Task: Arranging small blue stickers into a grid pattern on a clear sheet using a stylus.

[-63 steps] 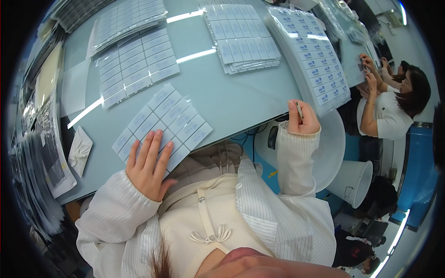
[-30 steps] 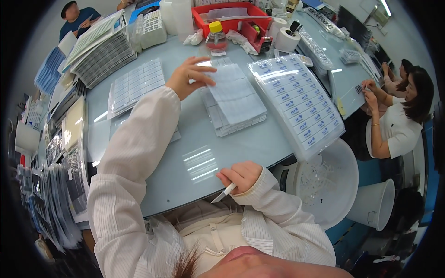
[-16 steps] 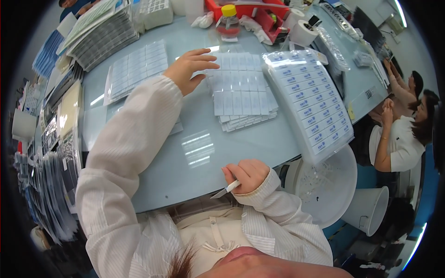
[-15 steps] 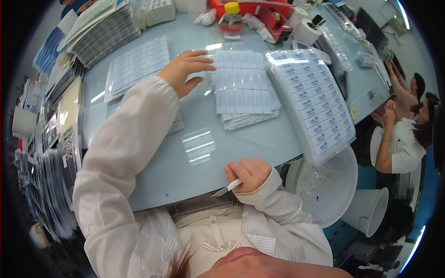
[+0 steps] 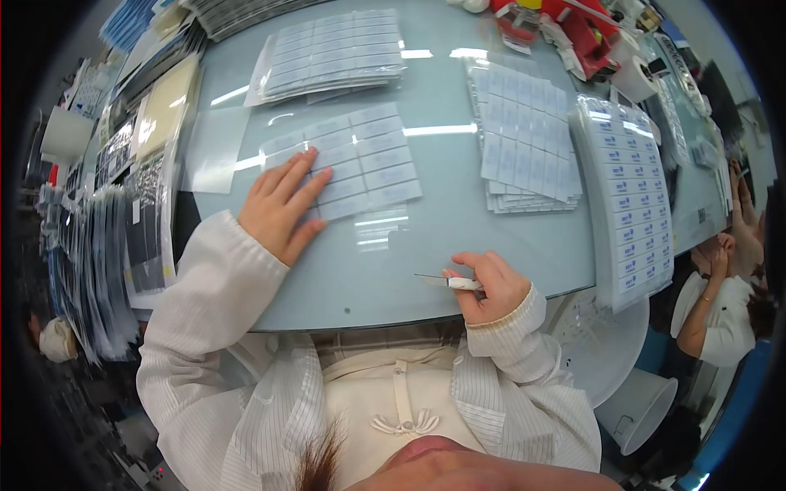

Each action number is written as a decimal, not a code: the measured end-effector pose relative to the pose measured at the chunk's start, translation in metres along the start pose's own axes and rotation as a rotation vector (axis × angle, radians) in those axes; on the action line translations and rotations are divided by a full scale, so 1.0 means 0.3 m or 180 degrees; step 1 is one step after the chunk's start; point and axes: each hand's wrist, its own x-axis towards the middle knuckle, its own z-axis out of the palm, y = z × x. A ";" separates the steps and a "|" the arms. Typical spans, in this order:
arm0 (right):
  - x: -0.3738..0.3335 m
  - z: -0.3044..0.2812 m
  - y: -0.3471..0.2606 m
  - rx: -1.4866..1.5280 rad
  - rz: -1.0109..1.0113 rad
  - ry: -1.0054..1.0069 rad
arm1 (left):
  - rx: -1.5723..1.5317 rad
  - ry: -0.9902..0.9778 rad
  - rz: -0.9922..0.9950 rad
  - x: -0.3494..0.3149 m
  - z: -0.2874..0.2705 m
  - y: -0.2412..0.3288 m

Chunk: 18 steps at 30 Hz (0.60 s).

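My left hand (image 5: 285, 203) lies with fingers spread on the left end of a pale blue sheet of rectangular labels (image 5: 368, 159), flat on the glass-topped table. In my right hand (image 5: 493, 286) is a small knife (image 5: 463, 283) with a white handle, its thin blade pointing left above the table near the front edge. Beyond the sheet lies a stack of similar label sheets (image 5: 332, 51). Another pile of label sheets (image 5: 524, 135), slightly fanned, sits to the right of it.
A thick plastic-wrapped stack of blue-printed labels (image 5: 626, 204) lies at the table's right edge, above a white bin (image 5: 610, 360). Bagged sheets (image 5: 151, 188) line the left side. Red holders and tape rolls (image 5: 634, 78) stand at the back right. Two people sit farther right.
My left hand has moved from the right pile back to the left, onto the single sheet. My right hand has risen over the table with the knife. The view has shifted.
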 end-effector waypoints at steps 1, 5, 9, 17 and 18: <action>0.002 0.006 -0.011 0.0021 -0.0047 -0.0056 | -0.0001 -0.0012 -0.0037 -0.010 -0.016 0.030; 0.011 0.037 -0.044 -0.0053 -0.0011 -0.0038 | 0.0457 -0.0289 -0.0271 -0.046 -0.051 0.108; 0.015 0.046 -0.047 -0.0022 0.0147 0.0107 | 0.0784 -0.0512 -0.0009 -0.107 -0.081 0.135; 0.016 0.062 -0.037 -0.0127 0.0118 0.0275 | 0.0198 -0.0532 0.0947 -0.071 -0.073 -0.104; 0.017 0.063 -0.035 -0.0143 0.0071 0.0301 | 0.0012 -0.0797 0.0757 -0.092 -0.034 -0.129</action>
